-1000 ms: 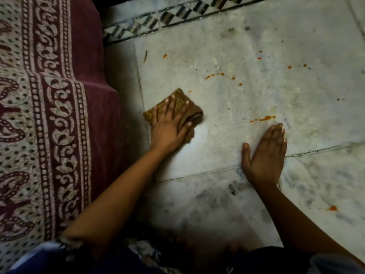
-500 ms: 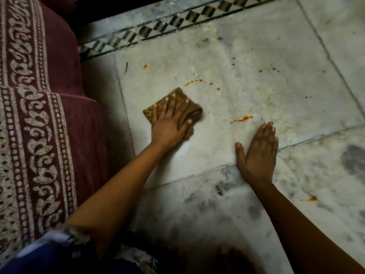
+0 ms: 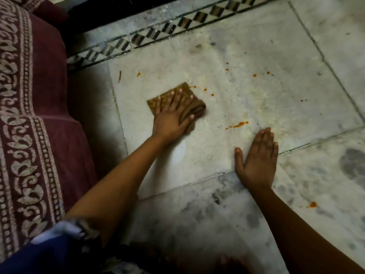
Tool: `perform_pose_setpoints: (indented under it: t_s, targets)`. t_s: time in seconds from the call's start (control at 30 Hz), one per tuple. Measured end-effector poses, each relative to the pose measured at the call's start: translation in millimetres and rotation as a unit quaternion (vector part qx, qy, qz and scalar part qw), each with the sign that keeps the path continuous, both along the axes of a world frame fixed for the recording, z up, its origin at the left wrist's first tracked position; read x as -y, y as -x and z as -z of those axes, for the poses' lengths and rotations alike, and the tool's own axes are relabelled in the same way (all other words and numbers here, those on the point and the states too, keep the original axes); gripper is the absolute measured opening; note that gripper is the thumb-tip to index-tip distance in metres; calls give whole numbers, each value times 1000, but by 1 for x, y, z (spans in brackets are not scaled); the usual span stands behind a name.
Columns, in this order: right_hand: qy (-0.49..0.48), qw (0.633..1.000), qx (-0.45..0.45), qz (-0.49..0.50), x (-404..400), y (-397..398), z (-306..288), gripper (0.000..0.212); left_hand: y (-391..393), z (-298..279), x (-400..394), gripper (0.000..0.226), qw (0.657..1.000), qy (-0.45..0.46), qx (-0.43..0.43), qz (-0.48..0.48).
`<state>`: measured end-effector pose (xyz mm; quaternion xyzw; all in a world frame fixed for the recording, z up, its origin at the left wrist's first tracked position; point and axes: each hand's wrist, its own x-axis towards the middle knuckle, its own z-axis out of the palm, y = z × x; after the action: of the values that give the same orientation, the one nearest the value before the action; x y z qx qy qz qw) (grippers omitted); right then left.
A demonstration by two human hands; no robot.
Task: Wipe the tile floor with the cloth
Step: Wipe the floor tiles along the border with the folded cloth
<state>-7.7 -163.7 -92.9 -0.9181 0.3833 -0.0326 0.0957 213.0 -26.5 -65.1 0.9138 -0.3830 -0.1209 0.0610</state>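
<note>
A folded brown patterned cloth (image 3: 158, 100) lies on the pale marble tile floor (image 3: 256, 99). My left hand (image 3: 173, 117) presses flat on the cloth, fingers spread over it. My right hand (image 3: 258, 159) rests palm down on the tile to the right, holding nothing. An orange streak (image 3: 238, 124) lies between the two hands. Small orange spots (image 3: 205, 89) sit just beyond the cloth's far corner, and more orange drops (image 3: 255, 75) dot the tile farther right.
A maroon and white patterned bedspread (image 3: 33, 123) hangs along the left edge. A black-and-white checkered border strip (image 3: 158, 32) runs across the top. Another orange spot (image 3: 312, 204) marks the grey-veined tile at lower right. My dark clothing fills the bottom left.
The view has shifted, so the floor appears further left. My left hand has pushed the cloth slightly forward toward the small orange spots. The right hand stays planted on the tile.
</note>
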Motion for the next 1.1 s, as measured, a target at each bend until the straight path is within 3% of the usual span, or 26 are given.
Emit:
perform_pose_setpoints:
  t_s: [0.1,0.2,0.3,0.37,0.43,0.53,0.73,0.93,1.0,1.1]
  targets:
    - [0,1000,6,1,1,-1,1,80,7,2,-51,66,1000,6,-2,14]
    - [-5,1000,5,3,0,-1,1,79,-21,5,-65,66,996,-7,13,-85]
    - [0,1000,1,6,0,-1,0,80,-59,2,-24,56,983,-15,-3,-181]
    - [-13,1000,5,22,-2,-6,-1,84,-68,0,5,56,987,-25,-19,-157]
    - [-33,999,13,40,-4,-16,-2,86,-57,0,15,57,997,-30,-18,-72]
    - [-34,998,11,53,-6,-26,-2,85,-18,2,-13,65,1000,-12,3,18]
    - [-7,999,-3,39,-9,-33,9,80,-45,11,-85,68,997,-32,34,-62]
    - [10,999,12,50,-5,-27,3,79,-103,6,-13,57,983,-14,27,-183]
    - [6,999,11,51,-6,-28,3,80,-93,7,0,58,988,-13,19,-155]
    - [6,998,13,53,-7,-28,2,80,-60,4,-24,63,1000,-2,22,-9]
